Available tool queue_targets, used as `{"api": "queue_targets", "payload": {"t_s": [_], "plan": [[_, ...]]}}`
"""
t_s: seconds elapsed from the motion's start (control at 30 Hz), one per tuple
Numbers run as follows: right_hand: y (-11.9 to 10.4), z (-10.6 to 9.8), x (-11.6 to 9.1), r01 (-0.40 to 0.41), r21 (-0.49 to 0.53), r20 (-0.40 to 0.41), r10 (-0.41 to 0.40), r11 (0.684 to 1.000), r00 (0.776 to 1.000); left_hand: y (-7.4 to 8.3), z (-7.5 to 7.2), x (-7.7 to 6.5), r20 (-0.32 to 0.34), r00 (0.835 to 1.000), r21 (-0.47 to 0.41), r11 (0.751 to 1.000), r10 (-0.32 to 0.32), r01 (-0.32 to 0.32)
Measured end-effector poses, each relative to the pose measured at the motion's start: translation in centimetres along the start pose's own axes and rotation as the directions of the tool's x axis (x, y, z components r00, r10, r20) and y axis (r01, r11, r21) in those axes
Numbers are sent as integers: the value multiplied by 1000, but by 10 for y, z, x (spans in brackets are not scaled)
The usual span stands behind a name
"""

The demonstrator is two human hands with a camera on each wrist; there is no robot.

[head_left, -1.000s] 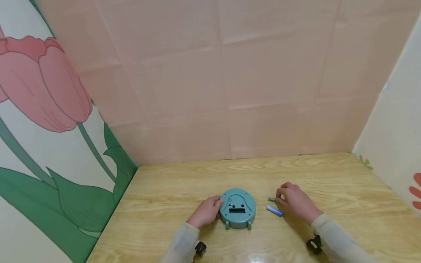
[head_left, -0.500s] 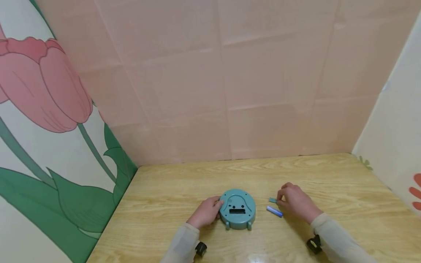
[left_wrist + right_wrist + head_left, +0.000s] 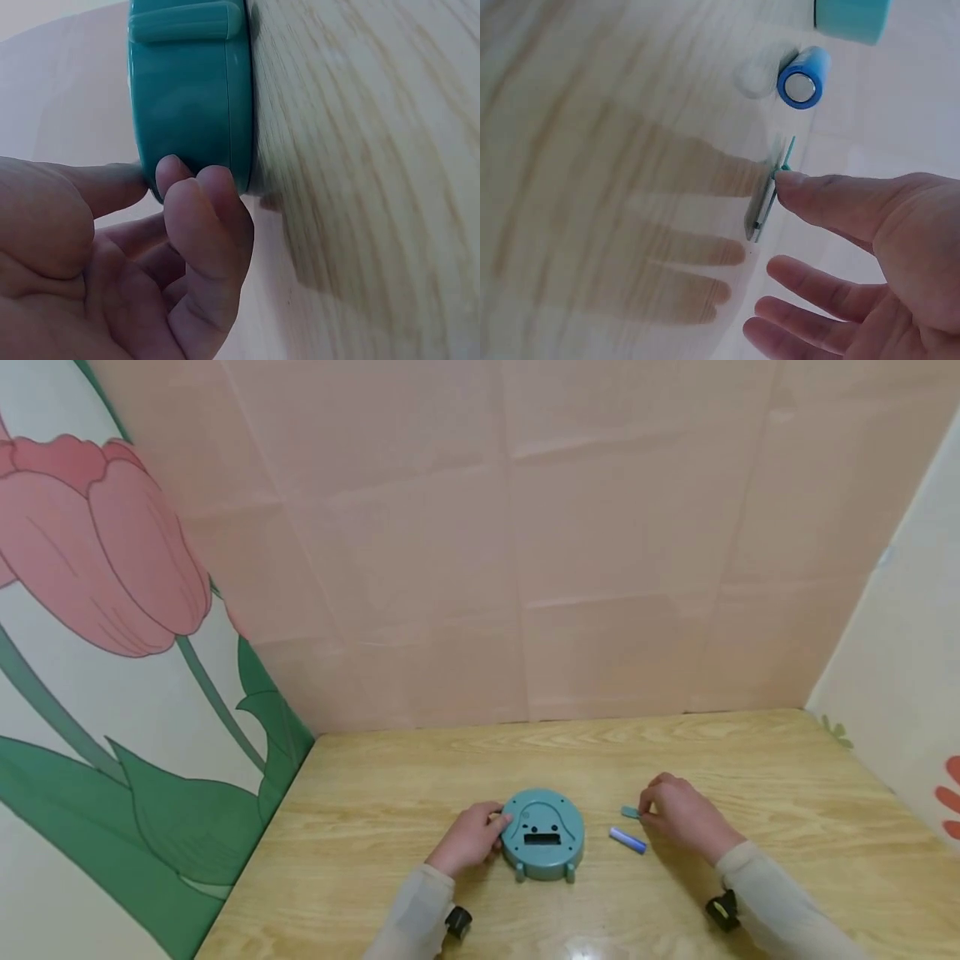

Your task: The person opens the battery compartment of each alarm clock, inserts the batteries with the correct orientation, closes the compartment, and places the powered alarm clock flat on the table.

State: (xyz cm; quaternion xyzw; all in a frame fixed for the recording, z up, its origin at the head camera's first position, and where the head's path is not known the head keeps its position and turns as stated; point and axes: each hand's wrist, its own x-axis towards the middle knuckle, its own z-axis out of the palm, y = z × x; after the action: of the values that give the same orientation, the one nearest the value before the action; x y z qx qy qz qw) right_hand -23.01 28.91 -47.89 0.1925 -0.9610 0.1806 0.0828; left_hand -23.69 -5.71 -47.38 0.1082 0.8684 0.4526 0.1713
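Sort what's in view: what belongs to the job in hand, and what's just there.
Belongs to the job:
teal round device, held by the left hand
small teal piece, pinched by the right hand
blue battery, probably; lying untouched nearby

Just there:
wooden table
pink sheet
tulip picture
black wrist cameras

head: evenly lit | small glare, table [image 3: 375,827] foreground | right wrist: soft shadows, hazy

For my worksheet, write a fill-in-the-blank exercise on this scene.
The round teal device, held by the left hand, has a rectangular slot coloured ____.
The cylinder lying on the table is coloured ____.
The right hand pinches a small flat piece that matches the device in ____.
Missing words: black; blue; colour.
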Motion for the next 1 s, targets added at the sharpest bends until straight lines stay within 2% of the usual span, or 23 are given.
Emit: {"api": "queue_targets", "payload": {"t_s": [0.17,0.4,0.5,0.67,1.0], "plan": [[-7,0,-5,-33,-4,6,33,999,999,-1,1,-1,-2,1000,8,1000,9,-9],[-24,1,-1,-1,169,107,-17,986,994,0,2,-2,-5,1000,5,1000,17,-17],[-29,5,0,13,207,159,-47,978,986,-1,1,-2,-6,1000,2,1000,21,-21],[-31,10,-2,17,215,214,-64,976,975,-4,1,-2,-3,1000,3,1000,27,-27],[-34,17,-2,26,203,219,-71,979,973,-3,0,-3,-4,1000,-5,1000,11,-11]]}}
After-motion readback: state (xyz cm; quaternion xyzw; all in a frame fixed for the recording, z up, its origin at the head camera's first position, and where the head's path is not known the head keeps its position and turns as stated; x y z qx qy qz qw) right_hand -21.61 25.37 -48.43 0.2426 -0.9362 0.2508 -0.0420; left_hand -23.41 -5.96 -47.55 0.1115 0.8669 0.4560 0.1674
